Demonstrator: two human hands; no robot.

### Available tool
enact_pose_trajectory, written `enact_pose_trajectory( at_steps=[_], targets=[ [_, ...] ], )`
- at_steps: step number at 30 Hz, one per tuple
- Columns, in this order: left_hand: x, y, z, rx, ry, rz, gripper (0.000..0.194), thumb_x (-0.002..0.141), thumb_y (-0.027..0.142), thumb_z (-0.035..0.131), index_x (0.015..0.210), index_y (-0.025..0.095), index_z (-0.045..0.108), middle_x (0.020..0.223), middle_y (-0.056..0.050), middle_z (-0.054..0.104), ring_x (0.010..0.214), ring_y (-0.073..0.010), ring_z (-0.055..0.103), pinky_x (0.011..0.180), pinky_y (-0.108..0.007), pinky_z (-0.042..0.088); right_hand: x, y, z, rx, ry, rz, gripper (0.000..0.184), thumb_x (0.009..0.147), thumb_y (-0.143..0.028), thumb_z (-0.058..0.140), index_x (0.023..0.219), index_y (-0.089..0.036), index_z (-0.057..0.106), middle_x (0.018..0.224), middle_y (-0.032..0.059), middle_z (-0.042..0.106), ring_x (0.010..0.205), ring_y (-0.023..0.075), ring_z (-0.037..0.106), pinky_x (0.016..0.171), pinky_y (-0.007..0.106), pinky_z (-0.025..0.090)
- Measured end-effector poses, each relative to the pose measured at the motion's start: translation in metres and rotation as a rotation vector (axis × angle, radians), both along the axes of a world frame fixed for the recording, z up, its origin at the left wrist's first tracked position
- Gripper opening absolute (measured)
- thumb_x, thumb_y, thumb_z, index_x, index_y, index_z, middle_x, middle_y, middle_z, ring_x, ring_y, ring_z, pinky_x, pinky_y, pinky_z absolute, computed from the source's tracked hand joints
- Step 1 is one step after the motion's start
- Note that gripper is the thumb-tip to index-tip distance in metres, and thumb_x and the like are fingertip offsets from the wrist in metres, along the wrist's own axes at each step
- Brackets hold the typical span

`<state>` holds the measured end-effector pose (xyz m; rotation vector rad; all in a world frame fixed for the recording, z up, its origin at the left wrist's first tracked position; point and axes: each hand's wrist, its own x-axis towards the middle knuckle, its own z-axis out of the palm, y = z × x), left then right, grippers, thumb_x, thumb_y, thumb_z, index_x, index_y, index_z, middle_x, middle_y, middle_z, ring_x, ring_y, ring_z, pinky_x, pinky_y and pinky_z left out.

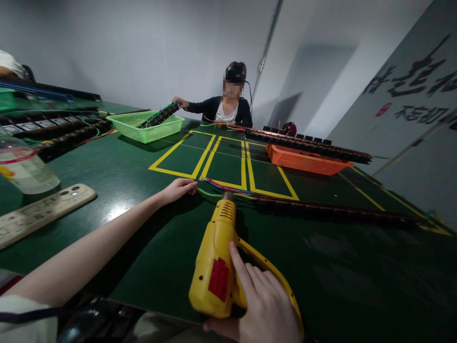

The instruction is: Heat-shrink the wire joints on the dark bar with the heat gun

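One green table [143, 238] carries everything, with three yellow-taped rectangles [221, 162] marked side by side at its middle. One long dark strip [332, 209] lies across the near right of the table, its bundle of coloured wires [221, 185] fanning out at its left end; a second, similar long strip [314, 145] rests on top of one orange basket [303, 162] farther back. One green basket [146, 127] stands to the left rear with more wired strips leaning in it, held by the hand of one person [232, 107] seated across the table. One yellow heat gun [217, 267] sits in the near centre, nozzle aimed at the coloured wires and just short of them. The right hand [264, 305] is wrapped around the heat gun's handle, index finger stretched along its side. The left hand [178, 189] lies flat on the table with fingers loosely extended, its fingertips just beside the wire ends; whether they pinch a wire cannot be told. At the left edge are one clear plastic bottle [24, 169] and one cream power strip [43, 212].
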<state>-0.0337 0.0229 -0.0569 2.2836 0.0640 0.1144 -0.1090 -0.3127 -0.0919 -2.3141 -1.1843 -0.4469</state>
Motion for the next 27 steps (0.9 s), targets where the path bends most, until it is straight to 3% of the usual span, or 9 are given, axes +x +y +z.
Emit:
enact_pose_trajectory(
  at_steps=[4,8,12,16,19,22,25,27],
  targets=[
    [-0.002,0.000,0.001,0.027,-0.004,-0.010,0.054,0.081,0.060,0.040,0.074,0.010,0.057,0.069,-0.002,0.054,0.067,-0.0089,0.048,0.067,-0.021,0.038,0.007,-0.012,-0.002,0.004,-0.104,-0.066,0.107,0.064,-0.082,0.046,0.142,-0.013,0.024,0.088,0.0054,0.063,0.069,0.0177,0.058,0.061,0.031,0.044],
    [-0.003,-0.001,0.002,0.033,0.000,-0.006,0.052,0.082,0.058,0.040,0.074,0.010,0.057,0.070,-0.002,0.054,0.067,-0.0089,0.048,0.068,-0.021,0.039,0.011,-0.022,-0.005,-0.002,-0.213,-0.147,0.105,0.066,-0.083,0.040,0.140,-0.009,0.029,0.097,0.0091,0.065,0.076,0.0192,0.062,0.065,0.031,0.047],
    [-0.002,0.001,-0.001,0.035,-0.005,-0.011,0.050,0.083,0.056,0.040,0.078,0.010,0.059,0.076,-0.003,0.058,0.071,-0.0098,0.050,0.070,-0.021,0.041,0.012,-0.031,-0.007,-0.049,-0.226,-0.197,0.103,0.069,-0.082,0.040,0.141,-0.008,0.027,0.107,0.0118,0.062,0.075,0.0181,0.061,0.065,0.031,0.048],
    [0.000,0.001,-0.003,0.074,-0.015,0.025,0.051,0.082,0.056,0.041,0.089,0.010,0.061,0.086,-0.005,0.060,0.074,-0.0111,0.052,0.071,-0.023,0.042,0.013,-0.035,-0.006,-0.095,-0.214,-0.179,0.103,0.070,-0.078,0.046,0.142,-0.007,0.024,0.103,0.0101,0.064,0.075,0.0174,0.061,0.064,0.028,0.049],
    [0.001,0.001,-0.002,0.150,-0.034,0.020,0.051,0.083,0.055,0.040,0.095,0.011,0.063,0.090,-0.005,0.059,0.074,-0.0113,0.052,0.071,-0.024,0.042,0.014,-0.035,-0.005,-0.106,-0.194,-0.167,0.109,0.065,-0.074,0.056,0.143,-0.007,0.021,0.105,0.0100,0.063,0.075,0.0174,0.061,0.064,0.028,0.050],
    [0.002,0.002,-0.003,0.274,-0.075,-0.009,0.049,0.085,0.052,0.038,0.087,0.011,0.064,0.089,-0.006,0.057,0.079,-0.0129,0.053,0.077,-0.026,0.042,0.015,-0.035,-0.003,-0.122,-0.142,-0.159,0.115,0.059,-0.068,0.065,0.145,-0.008,0.017,0.109,0.0097,0.061,0.077,0.0181,0.061,0.066,0.027,0.051],
    [0.006,0.002,-0.003,0.401,-0.130,0.000,0.045,0.086,0.047,0.038,0.079,0.012,0.064,0.091,-0.006,0.056,0.084,-0.0136,0.053,0.081,-0.028,0.041,0.016,-0.035,-0.001,-0.134,-0.124,-0.149,0.115,0.059,-0.067,0.065,0.145,-0.009,0.016,0.105,0.0087,0.062,0.080,0.0192,0.061,0.067,0.028,0.052],
    [0.006,-0.006,0.004,0.520,-0.228,0.014,0.039,0.086,0.043,0.041,0.081,0.014,0.065,0.095,-0.006,0.057,0.087,-0.0143,0.052,0.082,-0.029,0.042,0.017,-0.036,-0.001,-0.137,-0.128,-0.145,0.115,0.061,-0.068,0.063,0.145,-0.008,0.014,0.098,0.0075,0.064,0.079,0.0193,0.061,0.067,0.028,0.053]
  ],
)
